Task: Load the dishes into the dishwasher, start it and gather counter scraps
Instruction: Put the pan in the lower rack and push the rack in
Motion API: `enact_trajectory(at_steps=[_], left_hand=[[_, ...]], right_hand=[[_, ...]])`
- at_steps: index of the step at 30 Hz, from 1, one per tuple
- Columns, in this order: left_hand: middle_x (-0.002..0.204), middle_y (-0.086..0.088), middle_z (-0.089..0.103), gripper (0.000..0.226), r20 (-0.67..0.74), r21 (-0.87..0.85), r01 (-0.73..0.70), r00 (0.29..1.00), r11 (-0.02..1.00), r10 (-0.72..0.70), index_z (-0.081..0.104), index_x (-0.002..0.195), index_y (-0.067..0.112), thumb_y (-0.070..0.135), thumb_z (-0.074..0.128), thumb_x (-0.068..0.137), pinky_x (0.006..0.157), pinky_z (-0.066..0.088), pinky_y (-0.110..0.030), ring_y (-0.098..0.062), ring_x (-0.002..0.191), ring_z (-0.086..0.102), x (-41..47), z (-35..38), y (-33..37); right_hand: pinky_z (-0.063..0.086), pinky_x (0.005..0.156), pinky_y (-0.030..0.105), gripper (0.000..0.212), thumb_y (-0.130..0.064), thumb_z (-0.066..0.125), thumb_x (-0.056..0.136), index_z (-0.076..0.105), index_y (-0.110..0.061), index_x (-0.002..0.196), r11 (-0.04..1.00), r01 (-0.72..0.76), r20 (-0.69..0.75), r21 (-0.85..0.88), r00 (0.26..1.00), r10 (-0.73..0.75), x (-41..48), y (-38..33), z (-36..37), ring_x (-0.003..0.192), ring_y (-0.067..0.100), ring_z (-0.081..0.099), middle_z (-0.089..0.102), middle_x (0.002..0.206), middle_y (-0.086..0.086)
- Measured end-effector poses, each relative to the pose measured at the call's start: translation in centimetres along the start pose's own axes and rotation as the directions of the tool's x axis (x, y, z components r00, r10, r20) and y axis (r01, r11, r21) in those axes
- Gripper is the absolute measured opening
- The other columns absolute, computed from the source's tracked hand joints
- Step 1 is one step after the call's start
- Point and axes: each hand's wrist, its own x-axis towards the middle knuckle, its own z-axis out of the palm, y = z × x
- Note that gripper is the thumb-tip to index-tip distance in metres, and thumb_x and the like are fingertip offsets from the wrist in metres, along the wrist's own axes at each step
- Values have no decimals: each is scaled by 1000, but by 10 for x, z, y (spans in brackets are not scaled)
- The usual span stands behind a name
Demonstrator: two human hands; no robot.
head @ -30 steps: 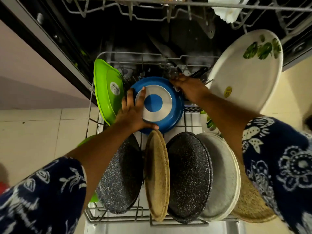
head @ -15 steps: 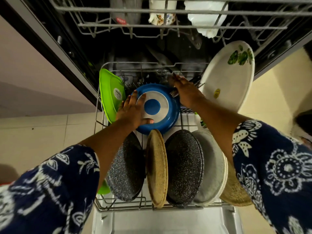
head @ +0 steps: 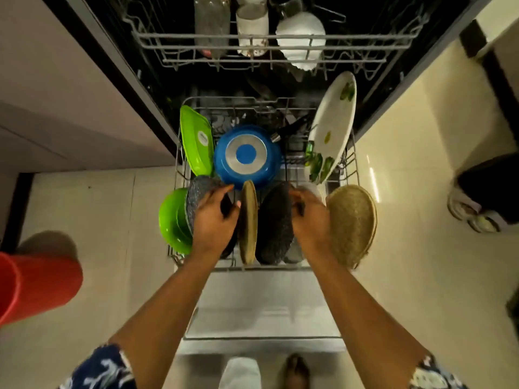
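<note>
Both hands have come off the blue pan [head: 247, 155] since a second ago and drawn back to the front row of plates. The left hand [head: 214, 223] lies over the speckled plate [head: 196, 197] at the left of that row, fingers bent toward its upper rim, thumb just beside the tan plate [head: 248, 220]. With the blur I cannot tell whether it grips or merely rests there. The right hand [head: 310, 223] is over the pale plate [head: 294, 252], fingers bent down next to the dark plate [head: 273, 220], and again I cannot tell if it holds anything.

Nobody touches the pan. It sits bottom up in the middle of the lower rack [head: 356, 164], black handle pointing back and right, just beside the green tray [head: 196, 141] standing on edge. A leaf-patterned plate [head: 334, 122] leans at the rack's right side, with a woven plate [head: 351, 220] in front of it and a green bowl [head: 174, 220] at front left. A red bucket [head: 36, 287] stands on the floor.
</note>
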Motion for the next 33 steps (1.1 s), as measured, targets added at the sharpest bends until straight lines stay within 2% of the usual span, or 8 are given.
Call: enact_trajectory(at_steps=[3,5,8,10,14,19,27,33], left_hand=[[106,1,64,27,-43,-355,225,966,907,-256,63,115,12,6,62,89,87,45,-14,1,93,60,-73,9,-6],[95,-3,66,16,14,-526,452,851,720,-525,65,104,15,5,59,91,76,47,-18,-9,85,62,-125,23,-19],[110,-11,63,22,376,-658,747,437,97,-817,60,114,13,23,47,99,79,46,-32,-26,95,59,-175,43,-41],[133,-14,52,48,526,-688,703,314,-178,-791,45,135,10,42,38,99,97,38,-44,-32,116,52,-181,53,-56],[156,-15,21,71,531,-799,517,368,-306,-763,17,151,18,62,26,95,114,16,-55,-37,142,22,-155,64,-71],[159,-10,10,76,552,-816,458,434,-353,-712,-1,152,28,68,22,92,114,9,-58,-35,145,13,-125,74,-77],[154,-15,24,81,597,-800,411,476,-437,-645,18,151,18,69,30,89,112,18,-61,-39,139,28,-100,79,-62],[156,-16,19,82,596,-803,405,508,-438,-622,15,151,19,71,27,89,112,17,-62,-41,141,21,-64,77,-64]], right_hand=[[51,90,34,21,-1,57,87,68,-10,102,950,-193,73,247,981,180,-73,24,2,92,19,65,70,98,6],[54,83,35,19,4,54,87,67,-9,92,839,-371,139,399,928,345,-121,46,9,85,23,65,69,89,7],[49,70,30,24,6,43,93,60,-9,85,248,-718,432,650,618,657,-159,79,17,80,29,60,63,90,13],[44,87,37,18,-8,40,97,57,-9,100,-82,-750,576,656,428,697,-161,103,24,96,30,59,60,109,14],[29,109,47,46,-35,29,102,31,-15,144,-217,-628,570,747,437,696,-139,123,37,133,29,39,36,148,8],[18,114,51,50,-45,19,101,22,-26,148,-355,-490,585,796,475,657,-111,122,48,139,29,29,23,155,-1],[26,108,52,43,-37,24,103,32,-25,144,-348,-472,576,810,526,626,-93,122,55,133,27,40,42,141,-5],[26,111,54,28,-36,27,103,53,-24,100,-350,-445,560,824,553,617,-56,124,65,108,25,53,53,97,-9]])
